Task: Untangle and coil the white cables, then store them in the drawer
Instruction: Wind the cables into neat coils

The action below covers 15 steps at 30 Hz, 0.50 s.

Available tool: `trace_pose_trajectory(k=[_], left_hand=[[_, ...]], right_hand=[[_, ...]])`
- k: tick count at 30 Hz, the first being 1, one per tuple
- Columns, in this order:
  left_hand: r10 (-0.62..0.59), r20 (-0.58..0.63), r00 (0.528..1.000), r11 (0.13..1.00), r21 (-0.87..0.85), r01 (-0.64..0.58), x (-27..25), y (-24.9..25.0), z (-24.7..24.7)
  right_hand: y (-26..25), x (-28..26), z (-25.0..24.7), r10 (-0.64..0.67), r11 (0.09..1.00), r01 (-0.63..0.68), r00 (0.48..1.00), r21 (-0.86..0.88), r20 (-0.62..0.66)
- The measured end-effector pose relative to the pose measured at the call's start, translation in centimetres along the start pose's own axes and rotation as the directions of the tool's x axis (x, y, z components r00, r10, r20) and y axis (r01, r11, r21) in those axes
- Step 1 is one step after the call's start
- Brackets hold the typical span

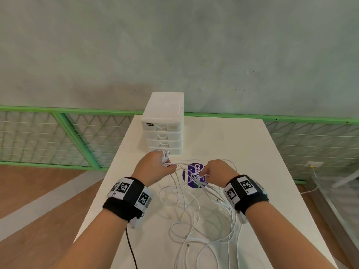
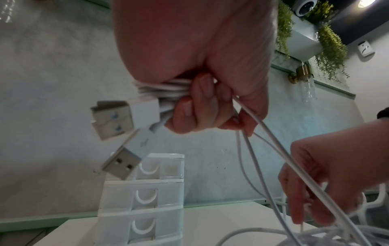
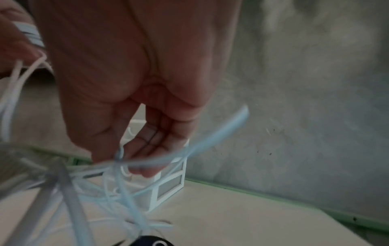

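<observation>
My left hand [image 1: 167,164] is held above the white table [image 1: 252,152] and grips a small coil of white cable [image 2: 166,87] in curled fingers [image 2: 202,93]. Two USB plugs [image 2: 118,116] stick out of that coil. Strands run from it to my right hand [image 1: 203,174], which pinches one white cable [image 3: 155,162] between thumb and fingertips, as far as the blurred right wrist view shows. Below both hands a loose tangle of white cables [image 1: 196,239] lies on the table. The white drawer unit [image 1: 163,133] stands at the far edge with its drawers closed.
A round purple sticker [image 1: 191,171] lies on the table under the cables. A black cord [image 1: 130,245] hangs from my left wristband past the table's left edge. Green mesh fencing [image 1: 77,133] and a grey wall stand behind the table.
</observation>
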State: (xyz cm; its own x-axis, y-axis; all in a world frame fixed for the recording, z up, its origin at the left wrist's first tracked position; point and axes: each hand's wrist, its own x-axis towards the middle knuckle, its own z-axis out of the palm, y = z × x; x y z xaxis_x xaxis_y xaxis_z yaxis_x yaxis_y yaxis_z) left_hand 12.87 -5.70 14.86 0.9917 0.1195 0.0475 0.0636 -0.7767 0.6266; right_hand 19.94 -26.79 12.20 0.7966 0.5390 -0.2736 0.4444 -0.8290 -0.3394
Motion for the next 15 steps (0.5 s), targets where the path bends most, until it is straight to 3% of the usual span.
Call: trace_pose_trajectory(k=[7,9,12,15], left_hand=[[-0.077,0.039,0.996,0.994,-0.081,0.08,-0.1,-1.8,-0.2],[-0.114,0.043,0.993,0.99,-0.073,0.117,-0.2,-2.4,-0.4],[-0.155,0.031,0.987,0.984,-0.08,0.157,-0.3,-2.7,-0.3],[-0.172,0.027,0.985,0.98,-0.092,0.174,-0.4,-2.8,-0.1]], right_hand=[[0.5,0.4,0.1,0.019,0.992,-0.033,0.993,-0.119,-0.116],[0.8,0.4,0.1,0.006,1.0,-0.009,0.972,-0.011,-0.237],[1.2,0.1,0.1,-0.008,0.966,0.128,0.883,0.224,-0.469],[0.9,0.0,-0.2,0.002,0.939,0.168,0.869,0.3,-0.494]])
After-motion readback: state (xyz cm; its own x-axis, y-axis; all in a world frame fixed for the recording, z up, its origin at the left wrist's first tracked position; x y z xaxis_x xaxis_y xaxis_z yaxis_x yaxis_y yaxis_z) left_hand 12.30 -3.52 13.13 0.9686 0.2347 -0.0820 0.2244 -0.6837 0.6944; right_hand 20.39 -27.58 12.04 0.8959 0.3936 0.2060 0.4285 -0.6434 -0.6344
